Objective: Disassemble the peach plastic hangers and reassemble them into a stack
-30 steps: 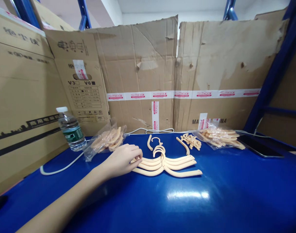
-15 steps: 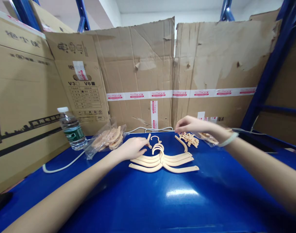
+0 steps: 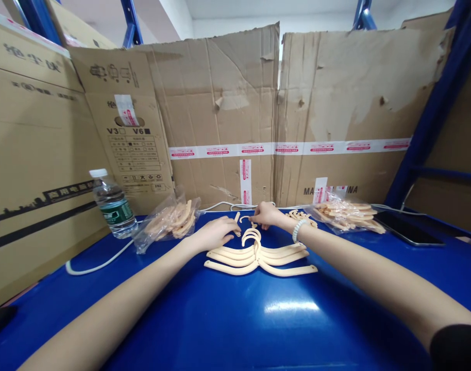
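Note:
My left hand rests palm down with curled fingers on a short, beige hanger arm standing slantwise to the right of it. My right hand is closed, fingertips pointing down beside a loose beige hanger hook; what they pinch, if anything, is hidden. Just nearer to me lie several folding hangers, stacked in overlapping rows with arms spread and hooks pointing away. A heap of small beige connector pieces is partly covered by my right wrist.
At left stand a water bottle and a clear bag of beige parts. Another bag of parts and a black phone lie at right. Cardboard sheets wall the back of the blue table; a white cable runs along the left.
My right hand has moved left and down from above the small-pieces heap to beside the loose hook, baring the bag and phone at right. The left hand has stayed nearly still.

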`<state>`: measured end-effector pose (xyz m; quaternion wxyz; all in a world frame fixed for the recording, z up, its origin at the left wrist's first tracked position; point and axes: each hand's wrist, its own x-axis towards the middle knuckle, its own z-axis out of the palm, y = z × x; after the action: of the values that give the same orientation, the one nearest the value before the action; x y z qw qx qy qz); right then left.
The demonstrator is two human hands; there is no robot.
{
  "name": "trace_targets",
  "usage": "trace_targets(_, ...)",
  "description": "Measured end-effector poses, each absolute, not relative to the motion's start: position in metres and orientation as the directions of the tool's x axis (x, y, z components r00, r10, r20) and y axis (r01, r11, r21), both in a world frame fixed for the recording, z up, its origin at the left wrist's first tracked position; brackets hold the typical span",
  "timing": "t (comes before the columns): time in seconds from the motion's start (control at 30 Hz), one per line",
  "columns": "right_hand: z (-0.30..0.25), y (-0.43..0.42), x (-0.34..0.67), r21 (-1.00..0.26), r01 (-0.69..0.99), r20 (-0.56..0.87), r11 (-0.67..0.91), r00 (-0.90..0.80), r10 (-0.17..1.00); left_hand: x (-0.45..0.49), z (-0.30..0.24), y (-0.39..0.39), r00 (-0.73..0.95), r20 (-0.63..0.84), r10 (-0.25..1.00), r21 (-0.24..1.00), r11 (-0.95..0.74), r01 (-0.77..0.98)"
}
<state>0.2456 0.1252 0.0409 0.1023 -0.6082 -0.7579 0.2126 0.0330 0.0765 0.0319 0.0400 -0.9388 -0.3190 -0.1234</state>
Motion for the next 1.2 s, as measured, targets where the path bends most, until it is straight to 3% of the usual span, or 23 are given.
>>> trace_targets(0.37,0.041,0.134,0.234,-0.428,0.904,-0.250,0.028,-0.148,0.957,0.020,0.022,0.076,0.732,0.281,0.621,0.039,-0.769,0.638)
trace_targets(0.6,0.043,0.129,0.247,-0.596,0.803,-0.180,-0.024,-0.104,0.978,0.016,0.038,0.071,0.694,0.363,0.622,0.155,-0.775,0.613)
trace_targets(0.73,0.049,0.108,0.265,-0.781,0.624,-0.066,0.017,-0.109,0.992,0.010,0.059,0.061,0.608,0.453,0.652,0.290,-0.753,0.590)
trace_targets(0.87,0.051,0.067,0.279,-0.938,0.336,0.039,0.080,-0.127,0.991,0.015,0.066,0.033,0.544,0.503,0.671,0.409,-0.740,0.534)
trace_targets(0.97,0.044,0.031,0.283,-0.985,0.167,0.020,0.050,-0.177,0.984,0.024,0.060,0.005,0.550,0.505,0.665,0.449,-0.747,0.490)
trace_targets(1.1,0.028,-0.009,0.279,-1.000,0.003,0.002,0.003,-0.221,0.975,0.034,0.046,-0.018,0.482,0.485,0.730,0.644,-0.671,0.368)
trace_targets(1.2,0.021,-0.025,0.277,-0.986,-0.162,0.010,-0.031,-0.250,0.968,0.039,0.036,-0.022,0.378,0.396,0.837,0.799,-0.517,0.309)
